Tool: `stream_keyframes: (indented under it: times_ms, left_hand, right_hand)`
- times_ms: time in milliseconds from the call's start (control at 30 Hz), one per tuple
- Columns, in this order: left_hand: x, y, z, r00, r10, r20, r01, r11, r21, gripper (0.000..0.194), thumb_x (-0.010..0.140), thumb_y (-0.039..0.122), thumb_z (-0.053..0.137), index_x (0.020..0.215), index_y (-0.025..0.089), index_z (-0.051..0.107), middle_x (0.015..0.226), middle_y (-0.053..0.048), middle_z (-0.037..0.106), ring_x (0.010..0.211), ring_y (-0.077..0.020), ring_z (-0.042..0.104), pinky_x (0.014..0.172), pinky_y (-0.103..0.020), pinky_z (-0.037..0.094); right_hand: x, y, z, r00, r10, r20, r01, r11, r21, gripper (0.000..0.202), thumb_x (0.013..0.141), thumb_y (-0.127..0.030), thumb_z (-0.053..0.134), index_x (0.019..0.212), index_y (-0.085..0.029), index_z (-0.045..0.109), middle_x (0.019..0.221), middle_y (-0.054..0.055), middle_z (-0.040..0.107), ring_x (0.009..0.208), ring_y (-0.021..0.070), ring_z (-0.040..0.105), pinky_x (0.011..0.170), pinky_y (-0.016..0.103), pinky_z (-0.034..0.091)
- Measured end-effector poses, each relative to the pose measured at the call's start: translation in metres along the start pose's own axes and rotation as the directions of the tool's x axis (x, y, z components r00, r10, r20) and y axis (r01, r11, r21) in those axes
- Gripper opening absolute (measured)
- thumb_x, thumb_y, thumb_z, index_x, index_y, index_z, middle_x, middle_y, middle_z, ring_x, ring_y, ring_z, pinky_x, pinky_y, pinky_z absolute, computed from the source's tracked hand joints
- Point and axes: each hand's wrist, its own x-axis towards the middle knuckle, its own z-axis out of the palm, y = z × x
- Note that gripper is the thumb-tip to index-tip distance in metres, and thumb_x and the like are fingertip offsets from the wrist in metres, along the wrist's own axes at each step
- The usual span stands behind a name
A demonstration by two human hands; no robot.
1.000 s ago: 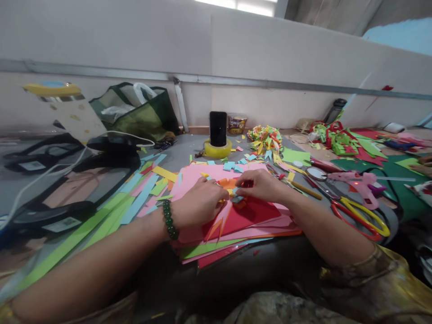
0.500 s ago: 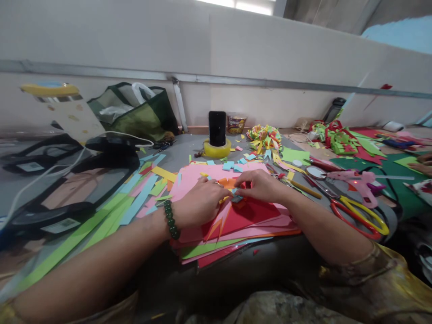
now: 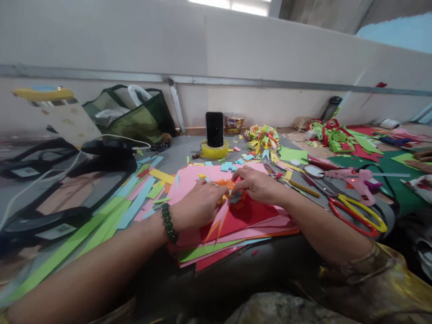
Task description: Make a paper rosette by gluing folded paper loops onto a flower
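Note:
Both hands meet over a stack of coloured paper sheets (image 3: 249, 220), pink and red on top. Between them sits a small paper rosette (image 3: 235, 196) of orange, yellow and light blue pieces, with pointed pink and orange tails hanging toward me. My left hand (image 3: 200, 204), with a green bead bracelet at the wrist, has its fingers closed on the rosette's left side. My right hand (image 3: 258, 184) pinches the rosette from the right; its fingertips are at the light blue pieces.
A phone (image 3: 214, 129) stands in a yellow tape roll (image 3: 215, 150) behind the stack. Scissors (image 3: 357, 216) and a pink glue gun (image 3: 357, 182) lie at right, paper strips (image 3: 138, 202) at left. Another person's hand (image 3: 421, 162) shows at the far right edge.
The view has shifted slightly. My right fingers have lifted and moved a little on the rosette, and more of its light blue and orange pieces show. My left hand stays at its left side.

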Motion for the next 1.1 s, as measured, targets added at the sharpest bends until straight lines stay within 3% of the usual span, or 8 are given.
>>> stream_keyframes:
  times_ms: [367,633,900,1100]
  left_hand:
    - [-0.001,0.001,0.000,1.000,-0.001,0.001,0.001,1.000,0.011,0.022,0.091,0.009,0.048,0.104,0.017,0.064,0.107,-0.010,0.075,0.095,-0.0252,0.068,0.095,-0.045,0.042]
    - [-0.002,-0.001,0.001,1.000,0.013,-0.005,-0.013,1.000,0.012,0.023,0.092,0.011,0.048,0.106,0.017,0.066,0.099,-0.009,0.076,0.093,-0.0247,0.068,0.094,-0.043,0.041]
    - [-0.004,-0.002,0.001,0.998,0.054,-0.029,-0.053,0.998,0.038,0.021,0.091,0.011,0.043,0.094,0.017,0.063,0.093,-0.008,0.075,0.084,-0.0232,0.066,0.093,-0.044,0.042]
    - [-0.003,0.003,-0.004,1.000,0.013,0.011,-0.014,0.999,0.032,0.023,0.089,0.008,0.046,0.099,0.017,0.065,0.097,-0.009,0.076,0.094,-0.0245,0.068,0.096,-0.044,0.040]
  right_hand:
    - [0.003,-0.002,-0.001,0.992,-0.099,0.083,0.111,0.982,-0.152,0.040,0.082,0.001,0.057,0.097,-0.026,0.082,0.109,0.010,0.067,0.099,0.0232,0.053,0.078,0.032,0.046]
    - [0.002,0.006,0.007,0.986,-0.161,-0.053,0.154,0.981,-0.117,0.037,0.082,0.002,0.055,0.095,-0.022,0.080,0.105,0.010,0.067,0.098,0.0220,0.054,0.080,0.033,0.047]
    - [0.004,0.007,0.009,0.985,-0.173,-0.013,0.171,0.983,-0.066,0.035,0.081,0.001,0.057,0.090,-0.022,0.080,0.099,0.008,0.067,0.092,0.0215,0.054,0.077,0.032,0.047]
    - [0.005,0.009,0.011,0.980,-0.112,-0.162,0.115,0.993,0.006,0.039,0.076,0.010,0.051,0.085,-0.018,0.076,0.094,0.008,0.066,0.092,0.0206,0.054,0.081,0.033,0.047]
